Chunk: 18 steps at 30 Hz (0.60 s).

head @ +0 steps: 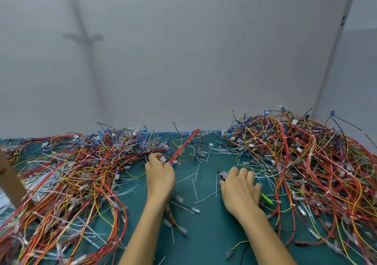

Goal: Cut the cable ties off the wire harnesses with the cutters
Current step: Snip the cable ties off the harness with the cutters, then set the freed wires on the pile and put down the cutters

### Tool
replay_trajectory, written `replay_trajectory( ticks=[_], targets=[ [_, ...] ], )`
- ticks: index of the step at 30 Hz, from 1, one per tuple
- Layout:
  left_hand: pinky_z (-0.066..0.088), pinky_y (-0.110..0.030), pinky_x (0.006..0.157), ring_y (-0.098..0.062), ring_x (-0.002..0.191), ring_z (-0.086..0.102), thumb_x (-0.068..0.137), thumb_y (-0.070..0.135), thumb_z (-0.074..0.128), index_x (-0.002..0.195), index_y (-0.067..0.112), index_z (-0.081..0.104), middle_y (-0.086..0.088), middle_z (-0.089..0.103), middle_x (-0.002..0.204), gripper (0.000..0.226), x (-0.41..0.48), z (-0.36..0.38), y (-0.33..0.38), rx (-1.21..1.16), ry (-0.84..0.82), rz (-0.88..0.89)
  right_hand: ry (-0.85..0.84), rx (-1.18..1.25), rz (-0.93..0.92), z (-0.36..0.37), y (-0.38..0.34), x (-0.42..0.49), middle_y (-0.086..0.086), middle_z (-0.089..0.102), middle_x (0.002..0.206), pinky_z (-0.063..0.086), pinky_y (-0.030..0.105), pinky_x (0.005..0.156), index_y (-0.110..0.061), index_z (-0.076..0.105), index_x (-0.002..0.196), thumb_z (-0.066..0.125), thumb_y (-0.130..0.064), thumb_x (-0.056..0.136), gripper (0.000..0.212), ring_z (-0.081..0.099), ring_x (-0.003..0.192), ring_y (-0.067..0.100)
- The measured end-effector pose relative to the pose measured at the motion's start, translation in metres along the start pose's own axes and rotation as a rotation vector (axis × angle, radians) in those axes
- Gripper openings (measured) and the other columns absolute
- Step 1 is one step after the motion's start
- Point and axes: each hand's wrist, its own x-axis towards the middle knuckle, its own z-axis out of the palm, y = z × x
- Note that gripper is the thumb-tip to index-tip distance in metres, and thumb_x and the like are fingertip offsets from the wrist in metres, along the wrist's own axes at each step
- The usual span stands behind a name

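My left hand (160,175) grips a bundled wire harness (184,145), a tight run of red wires that arches up and away from the fingers toward the back of the table. My right hand (240,189) is closed on the cutters (267,199); their green handle sticks out to the right of the palm and the dark jaws (221,174) point left past the thumb. The jaws are apart from the held harness, a hand's width to its right. White cut cable ties (195,187) lie scattered on the green mat between my hands.
A big tangle of red, yellow and blue wires (71,175) covers the left of the green mat (206,232); another heap (302,158) fills the right. A brown cardboard edge (10,181) stands at far left. A grey wall rises just behind the table.
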Motion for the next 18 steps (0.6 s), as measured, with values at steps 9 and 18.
replay_trajectory(
  ticks=[9, 18],
  targets=[
    [0.034, -0.031, 0.061, -0.008, 0.058, 0.051, 0.102, 0.031, 0.042, 0.089, 0.017, 0.068, 0.009, 0.061, 0.066, 0.033, -0.003, 0.006, -0.004, -0.02, -0.125, 0.14, 0.035, -0.056, -0.057, 0.014, -0.004, 0.002, 0.007, 0.042, 0.129, 0.032, 0.042, 0.095, -0.015, 0.037, 0.126, 0.033, -0.048, 0.102, 0.041, 0.036, 0.118, 0.027],
    [0.041, -0.019, 0.076, -0.007, 0.08, 0.057, 0.099, -0.005, 0.039, 0.084, 0.031, 0.065, 0.012, 0.065, 0.079, 0.047, 0.004, 0.006, -0.003, -0.35, -0.107, 0.296, 0.237, 0.129, -0.077, 0.001, -0.008, 0.001, -0.001, 0.057, 0.114, 0.034, 0.042, 0.093, -0.021, 0.055, 0.111, 0.028, -0.04, 0.103, 0.034, 0.049, 0.11, 0.022]
  ],
)
